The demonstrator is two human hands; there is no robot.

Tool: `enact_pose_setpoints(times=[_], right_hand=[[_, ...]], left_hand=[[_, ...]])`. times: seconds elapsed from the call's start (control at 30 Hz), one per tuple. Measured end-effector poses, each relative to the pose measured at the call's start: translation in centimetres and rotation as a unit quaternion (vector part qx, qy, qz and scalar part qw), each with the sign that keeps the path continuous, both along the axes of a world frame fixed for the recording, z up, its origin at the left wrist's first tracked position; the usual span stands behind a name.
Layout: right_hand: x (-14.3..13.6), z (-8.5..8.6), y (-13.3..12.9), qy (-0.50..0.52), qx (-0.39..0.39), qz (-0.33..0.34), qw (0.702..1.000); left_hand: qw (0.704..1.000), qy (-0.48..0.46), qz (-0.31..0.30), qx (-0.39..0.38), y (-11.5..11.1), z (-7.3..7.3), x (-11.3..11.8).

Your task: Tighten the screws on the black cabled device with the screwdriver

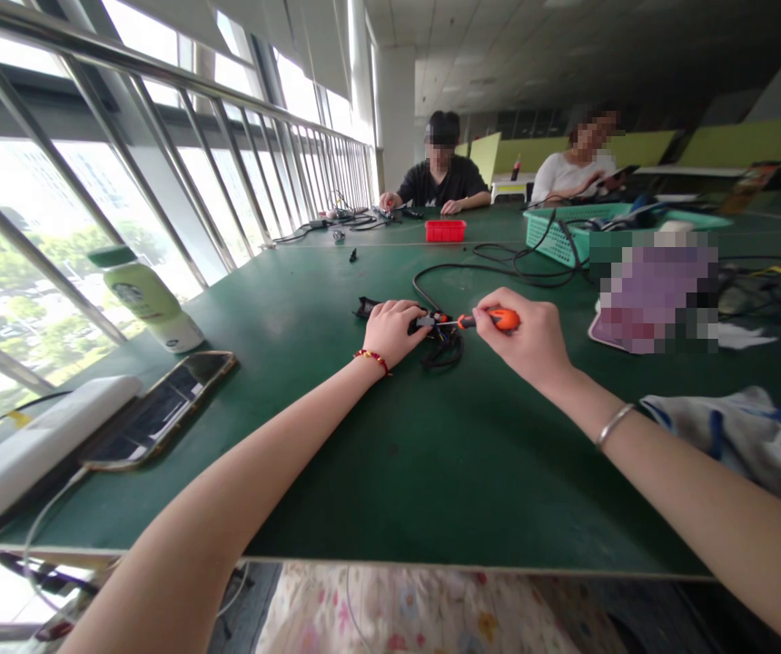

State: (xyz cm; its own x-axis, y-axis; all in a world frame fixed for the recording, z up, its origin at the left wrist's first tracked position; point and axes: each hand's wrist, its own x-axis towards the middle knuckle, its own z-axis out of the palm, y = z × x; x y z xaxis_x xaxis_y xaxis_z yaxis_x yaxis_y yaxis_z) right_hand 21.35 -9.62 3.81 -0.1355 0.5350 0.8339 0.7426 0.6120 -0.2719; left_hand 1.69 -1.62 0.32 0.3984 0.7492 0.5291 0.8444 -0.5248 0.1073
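My right hand is closed round the orange and black handle of a screwdriver. Its thin shaft points left, and the tip meets a small black electrical part with coloured wires. My left hand lies over that black part with its fingers closed on it, pressing it near the table. Part of a black casing sticks out beyond the left hand. From the wired part a black cable curves up and away to the right. The fingers hide much of the part.
A red bin and a green basket with cables stand farther back. Left are a bottle, a phone and a white power strip. A cloth lies right. Two people sit across the green table.
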Motion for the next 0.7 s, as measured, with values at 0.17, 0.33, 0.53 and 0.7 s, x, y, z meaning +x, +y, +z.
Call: enact_pose_setpoints(times=[0.17,0.33,0.53,0.7], right_hand=[[-0.1,0.0,-0.2,0.002,-0.026,0.007,1.000],[-0.3,0.1,-0.3,0.001,-0.064,-0.010,0.998],[-0.4,0.7,-0.6,0.023,-0.122,-0.020,0.992],[-1.1,2.3,0.2,0.024,-0.149,-0.027,0.988]], left_hand=[[1.000,-0.002,0.000,0.003,-0.1,0.1,0.0],[1.000,-0.006,0.000,-0.001,-0.1,0.0,0.1],[1.000,-0.001,-0.013,-0.004,-0.1,0.0,-0.1],[1.000,0.000,-0.021,-0.005,0.1,-0.2,-0.3]])
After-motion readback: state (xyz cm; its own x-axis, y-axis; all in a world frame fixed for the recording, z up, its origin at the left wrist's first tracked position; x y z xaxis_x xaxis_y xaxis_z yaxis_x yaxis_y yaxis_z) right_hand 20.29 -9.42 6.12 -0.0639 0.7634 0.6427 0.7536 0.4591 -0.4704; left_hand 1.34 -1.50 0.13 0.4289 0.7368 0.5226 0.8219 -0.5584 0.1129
